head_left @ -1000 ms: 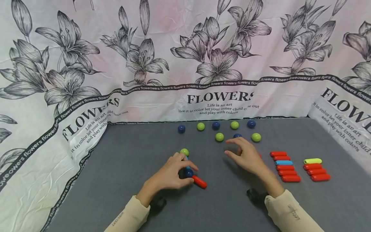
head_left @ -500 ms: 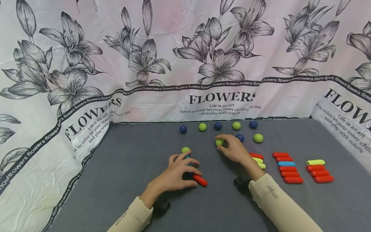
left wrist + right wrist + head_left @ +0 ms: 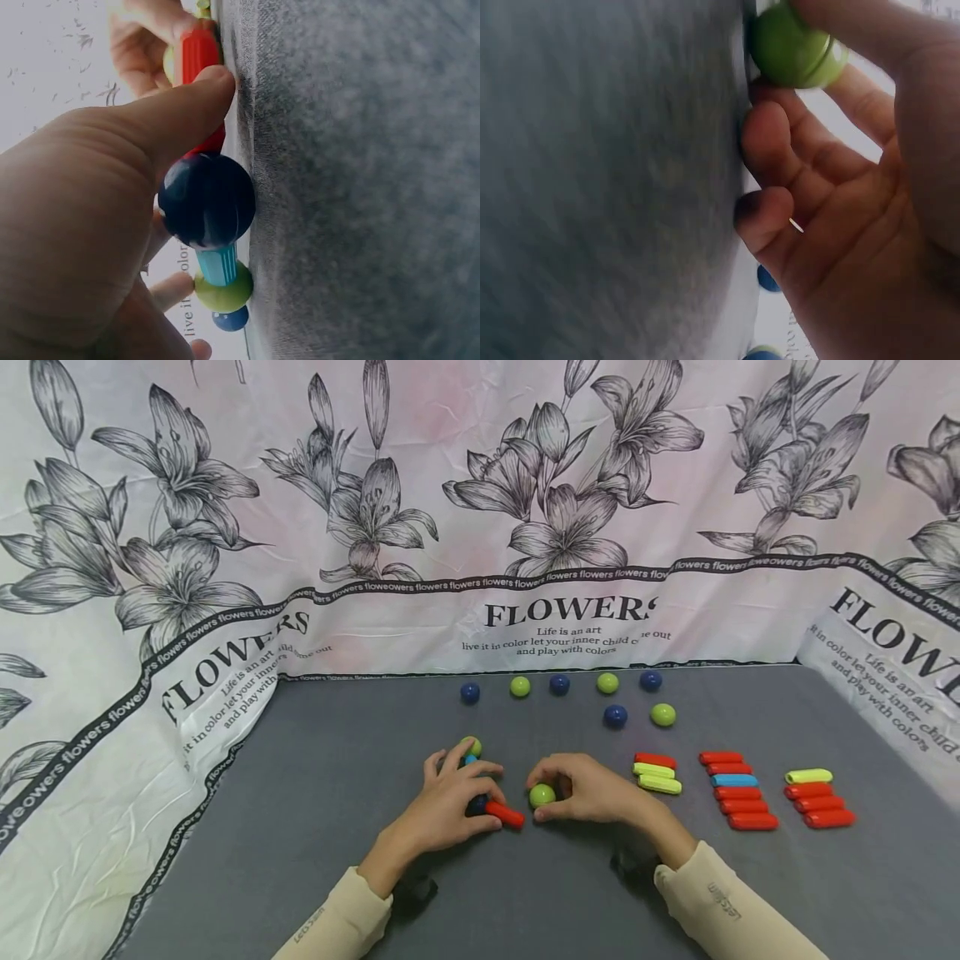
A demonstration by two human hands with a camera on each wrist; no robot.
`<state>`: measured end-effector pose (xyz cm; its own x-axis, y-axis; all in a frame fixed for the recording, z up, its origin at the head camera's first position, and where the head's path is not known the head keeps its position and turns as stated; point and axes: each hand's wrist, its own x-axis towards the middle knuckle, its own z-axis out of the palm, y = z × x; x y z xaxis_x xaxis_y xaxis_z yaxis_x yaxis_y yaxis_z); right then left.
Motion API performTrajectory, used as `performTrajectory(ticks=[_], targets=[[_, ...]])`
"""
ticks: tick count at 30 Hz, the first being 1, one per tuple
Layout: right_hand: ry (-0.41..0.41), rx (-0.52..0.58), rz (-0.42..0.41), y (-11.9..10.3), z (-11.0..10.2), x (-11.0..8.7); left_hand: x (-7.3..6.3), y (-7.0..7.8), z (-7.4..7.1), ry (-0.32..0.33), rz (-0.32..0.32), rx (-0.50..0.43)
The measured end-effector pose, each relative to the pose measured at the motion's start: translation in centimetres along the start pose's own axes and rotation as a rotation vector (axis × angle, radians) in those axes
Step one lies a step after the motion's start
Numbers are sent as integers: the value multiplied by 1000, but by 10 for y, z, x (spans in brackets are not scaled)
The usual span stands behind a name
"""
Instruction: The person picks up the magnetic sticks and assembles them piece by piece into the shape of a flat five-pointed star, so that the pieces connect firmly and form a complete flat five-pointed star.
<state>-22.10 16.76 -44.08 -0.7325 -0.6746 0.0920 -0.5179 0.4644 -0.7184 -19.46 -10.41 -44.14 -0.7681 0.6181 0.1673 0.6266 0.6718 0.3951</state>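
Grey tabletop (image 3: 540, 902): your left hand (image 3: 447, 800) pinches a red rod (image 3: 507, 816), right hand (image 3: 592, 789) a green ball (image 3: 542, 796); likely joining, alignment needed next.

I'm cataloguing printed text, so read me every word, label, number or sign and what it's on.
"FLOWERS": floral cloth, center; broken or cut off at both sides
"Life is an art": same cloth
"live it in color let your inner child": same cloth; ending broken
"and play with colors": same cloth
"flowers", repeated: black band
Left sleeve, right sleeve: print too small
Wrist views: fragments, mostly blurred
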Motion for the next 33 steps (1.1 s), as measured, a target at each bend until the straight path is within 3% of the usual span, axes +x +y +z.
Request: performTrajectory(ticks=[5,16,25,33], targets=[[-50,18,5,-9,10,-4,0,-2,1,24,-6,-19],[-10,-2,-9,-16,23,-13,0,-2,0,0,-11,-71],[31,9,-90,-12,29,-19,-1,-15,-17,-58,-90,-205],[57,-42,-71,-13,31,-23,-4,-24,-21,-98,-150,-235]])
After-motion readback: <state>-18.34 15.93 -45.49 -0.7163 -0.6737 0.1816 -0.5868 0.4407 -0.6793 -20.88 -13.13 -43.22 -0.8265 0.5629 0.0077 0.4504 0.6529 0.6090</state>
